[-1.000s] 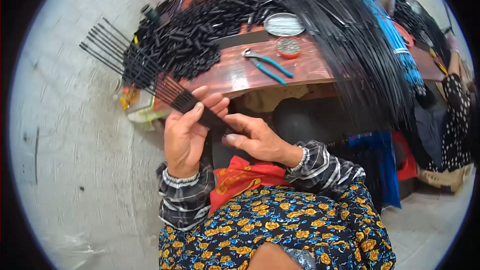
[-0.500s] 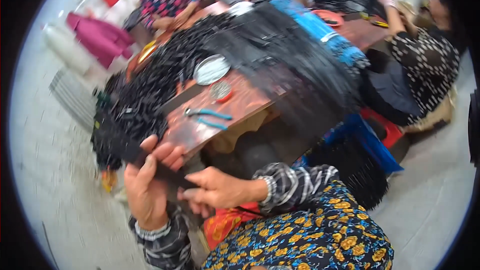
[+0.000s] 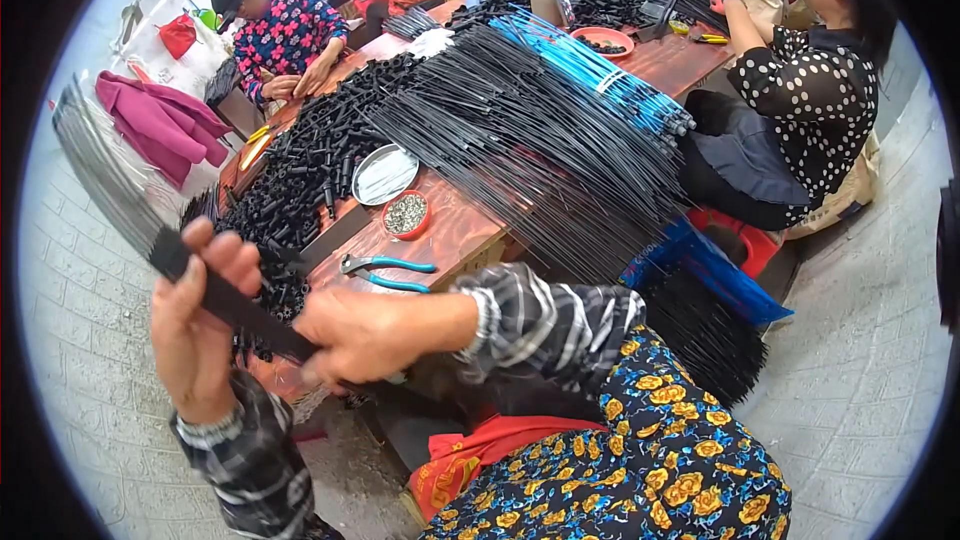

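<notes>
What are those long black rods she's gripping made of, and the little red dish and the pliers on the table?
The bundle of black rods, gripped by the left hand and right hand, looks like thin metal wire with dark matte sleeves, though blur leaves it open. The small red dish looks like glossy plastic holding tiny greyish metal bits. The pliers show bare steel jaws and blue rubbery grips.
</notes>
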Demonstrator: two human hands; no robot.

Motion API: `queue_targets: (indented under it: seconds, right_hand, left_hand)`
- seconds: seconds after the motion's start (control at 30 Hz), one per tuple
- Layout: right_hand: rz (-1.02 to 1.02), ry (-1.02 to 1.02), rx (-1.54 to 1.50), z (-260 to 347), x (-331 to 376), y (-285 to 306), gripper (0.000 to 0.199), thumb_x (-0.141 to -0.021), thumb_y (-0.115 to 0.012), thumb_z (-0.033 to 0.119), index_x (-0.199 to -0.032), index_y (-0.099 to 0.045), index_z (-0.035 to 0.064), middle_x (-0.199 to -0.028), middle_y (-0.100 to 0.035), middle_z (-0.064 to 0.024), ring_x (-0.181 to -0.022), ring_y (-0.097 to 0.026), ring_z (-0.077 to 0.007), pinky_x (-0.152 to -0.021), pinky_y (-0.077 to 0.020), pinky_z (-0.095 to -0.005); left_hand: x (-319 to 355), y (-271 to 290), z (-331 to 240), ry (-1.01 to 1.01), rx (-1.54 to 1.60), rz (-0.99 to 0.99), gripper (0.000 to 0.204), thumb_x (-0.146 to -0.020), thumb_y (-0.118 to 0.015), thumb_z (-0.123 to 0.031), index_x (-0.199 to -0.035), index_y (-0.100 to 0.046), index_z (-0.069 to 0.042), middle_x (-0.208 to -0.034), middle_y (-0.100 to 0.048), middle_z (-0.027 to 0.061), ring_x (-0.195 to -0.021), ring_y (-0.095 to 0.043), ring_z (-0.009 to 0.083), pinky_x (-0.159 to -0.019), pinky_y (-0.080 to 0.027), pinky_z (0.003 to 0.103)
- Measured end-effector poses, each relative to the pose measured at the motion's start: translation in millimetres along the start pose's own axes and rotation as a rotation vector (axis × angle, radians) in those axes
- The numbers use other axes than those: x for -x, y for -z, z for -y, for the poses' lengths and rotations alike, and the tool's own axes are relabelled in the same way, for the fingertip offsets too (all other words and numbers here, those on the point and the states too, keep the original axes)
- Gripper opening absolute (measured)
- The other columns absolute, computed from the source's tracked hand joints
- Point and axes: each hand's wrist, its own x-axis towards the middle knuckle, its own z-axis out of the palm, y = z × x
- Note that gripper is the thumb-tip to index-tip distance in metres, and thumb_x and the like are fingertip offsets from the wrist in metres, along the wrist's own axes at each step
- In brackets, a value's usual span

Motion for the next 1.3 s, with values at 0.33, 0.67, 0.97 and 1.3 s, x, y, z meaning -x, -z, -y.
queue_targets:
  seconds: [0.33,0.67,0.97,1.3]
  right_hand:
    - [-0.221,-0.267,0.164,-71.3,-87.5,39.8,0.018,-0.074,-0.067,0.015,-0.077,-0.066,-0.0031,-0.073,-0.067,-0.0193,-0.071,-0.069,-0.0299,-0.063,-0.0525,-0.0412]
    - [-0.162,-0.361,0.221,-150.0,4.8,-54.8,0.023,-0.077,-0.068,0.021,-0.090,-0.069,0.0028,-0.083,-0.066,-0.0248,-0.085,-0.066,-0.0403,-0.070,-0.0516,-0.0450]
    - [-0.235,-0.355,0.194,-222.2,42.9,-102.1,0.019,-0.076,-0.070,0.013,-0.087,-0.066,-0.0025,-0.081,-0.062,-0.0280,-0.084,-0.061,-0.0460,-0.069,-0.0482,-0.0492]
    - [-0.165,-0.369,0.127,-238.9,67.9,-104.2,0.015,-0.081,-0.069,0.011,-0.090,-0.068,-0.0009,-0.077,-0.063,-0.0233,-0.075,-0.066,-0.0358,-0.064,-0.0489,-0.0410]
  left_hand:
    - [-131.9,71.4,35.0,0.007,-0.054,0.209,0.041,-0.096,-0.056,-0.011,-0.133,-0.046,0.004,-0.116,-0.064,0.0200,-0.105,-0.066,0.0311,-0.092,-0.054,0.042]
    - [-39.2,74.8,148.2,0.278,0.146,0.198,0.042,-0.090,-0.063,-0.010,-0.127,-0.050,0.006,-0.111,-0.065,0.0214,-0.102,-0.066,0.0339,-0.091,-0.053,0.045]
    - [33.8,71.8,183.6,0.406,0.048,-0.150,0.042,-0.091,-0.062,-0.009,-0.128,-0.051,0.005,-0.114,-0.064,0.0178,-0.103,-0.065,0.0261,-0.091,-0.054,0.041]
    - [12.3,85.9,151.1,-0.003,-0.025,-0.144,0.046,-0.095,-0.058,-0.009,-0.137,-0.044,0.004,-0.121,-0.062,0.0185,-0.111,-0.062,0.0261,-0.095,-0.052,0.040]
